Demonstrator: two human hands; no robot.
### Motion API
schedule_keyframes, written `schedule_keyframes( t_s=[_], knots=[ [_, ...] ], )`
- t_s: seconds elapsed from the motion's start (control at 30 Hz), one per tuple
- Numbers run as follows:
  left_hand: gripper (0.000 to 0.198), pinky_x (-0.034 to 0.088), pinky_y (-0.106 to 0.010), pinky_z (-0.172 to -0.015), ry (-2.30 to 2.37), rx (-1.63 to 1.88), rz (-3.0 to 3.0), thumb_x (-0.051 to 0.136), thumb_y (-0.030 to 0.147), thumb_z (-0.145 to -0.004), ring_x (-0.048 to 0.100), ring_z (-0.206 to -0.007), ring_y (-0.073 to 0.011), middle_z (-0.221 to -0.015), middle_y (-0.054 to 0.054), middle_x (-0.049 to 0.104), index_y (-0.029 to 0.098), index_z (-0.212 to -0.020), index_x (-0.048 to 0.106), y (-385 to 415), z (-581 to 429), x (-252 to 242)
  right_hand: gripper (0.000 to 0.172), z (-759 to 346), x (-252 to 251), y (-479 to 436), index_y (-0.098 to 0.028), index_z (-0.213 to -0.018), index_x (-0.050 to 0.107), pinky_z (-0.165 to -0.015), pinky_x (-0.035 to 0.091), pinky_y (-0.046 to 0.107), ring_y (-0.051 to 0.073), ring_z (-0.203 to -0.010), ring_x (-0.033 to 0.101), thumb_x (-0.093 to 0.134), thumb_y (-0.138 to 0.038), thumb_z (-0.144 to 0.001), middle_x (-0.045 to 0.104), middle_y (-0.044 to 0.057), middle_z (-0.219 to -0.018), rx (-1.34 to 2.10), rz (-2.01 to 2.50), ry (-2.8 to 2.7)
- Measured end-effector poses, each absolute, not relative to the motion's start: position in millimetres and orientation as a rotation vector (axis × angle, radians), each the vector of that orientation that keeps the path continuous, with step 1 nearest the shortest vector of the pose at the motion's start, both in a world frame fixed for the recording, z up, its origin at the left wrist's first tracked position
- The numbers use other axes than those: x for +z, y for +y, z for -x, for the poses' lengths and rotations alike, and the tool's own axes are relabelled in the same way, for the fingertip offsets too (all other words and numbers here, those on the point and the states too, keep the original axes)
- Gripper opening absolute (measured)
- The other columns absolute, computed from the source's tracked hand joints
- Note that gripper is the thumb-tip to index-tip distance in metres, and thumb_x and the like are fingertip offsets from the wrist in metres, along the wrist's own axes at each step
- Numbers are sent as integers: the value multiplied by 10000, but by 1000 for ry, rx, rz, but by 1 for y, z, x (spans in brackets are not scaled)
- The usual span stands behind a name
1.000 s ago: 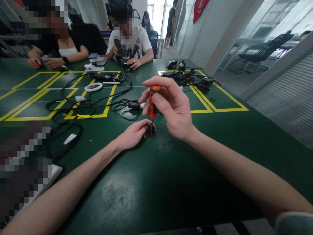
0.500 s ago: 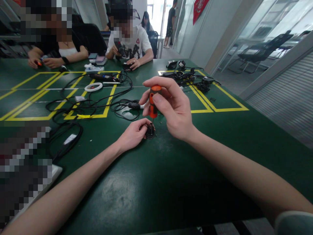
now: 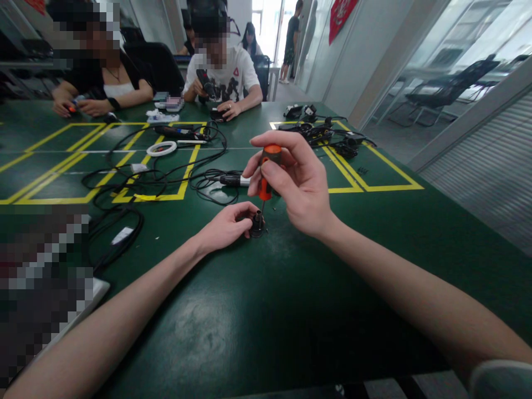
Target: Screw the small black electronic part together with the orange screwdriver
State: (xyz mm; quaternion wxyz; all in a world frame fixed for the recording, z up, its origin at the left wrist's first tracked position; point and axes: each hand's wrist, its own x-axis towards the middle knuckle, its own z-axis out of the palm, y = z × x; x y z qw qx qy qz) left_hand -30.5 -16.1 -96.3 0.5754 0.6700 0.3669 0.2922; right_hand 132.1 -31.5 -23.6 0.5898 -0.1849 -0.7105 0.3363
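My right hand (image 3: 305, 185) grips the handle of an orange and black screwdriver (image 3: 266, 188), its fingers wrapped round the upper part. The thin shaft points down, slightly tilted, and its tip reaches into a small round black part (image 3: 257, 226) on the green table (image 3: 249, 310). Around the left side of that part my left hand (image 3: 226, 226) is closed, with thumb and fingers pinching it. Where exactly the tip rests is too small to make out. Tiny dark bits lie just right of the part.
Coiled black cables (image 3: 166, 177) and a white ring (image 3: 161, 148) lie at the left and centre. More black cables and parts (image 3: 316, 132) are at the back right. A pixelated item (image 3: 45, 310) sits at the left edge. Two people work across the table.
The screwdriver handle has tipped a little to the right at its top, with my right hand. My left thumb has shifted slightly on the black part. The view has moved slightly.
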Motion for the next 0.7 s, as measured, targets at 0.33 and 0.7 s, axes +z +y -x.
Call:
schedule_keyframes(
  t_s=[0.33,0.7],
  knots=[
    [227,542,-211,-589,831,719,-1577,480,84,-731,612,-637,-83,-782,12,648,132,-897,627,-18,30,-97,293,-134,-23,-31,-267,-1201,604,-686,646,307,134,-695,685,622,-486,-1007,685,10,-954,783,446,-1677],
    [284,550,-207,-584,810,687,-1526,474,57,-680,632,-665,-94,-812,-4,671,136,-907,625,-13,32,-99,282,-133,-23,-34,-250,-1211,595,-691,646,299,133,-717,682,609,-457,-1020,689,13,-947,806,444,-1674]
  ],
)
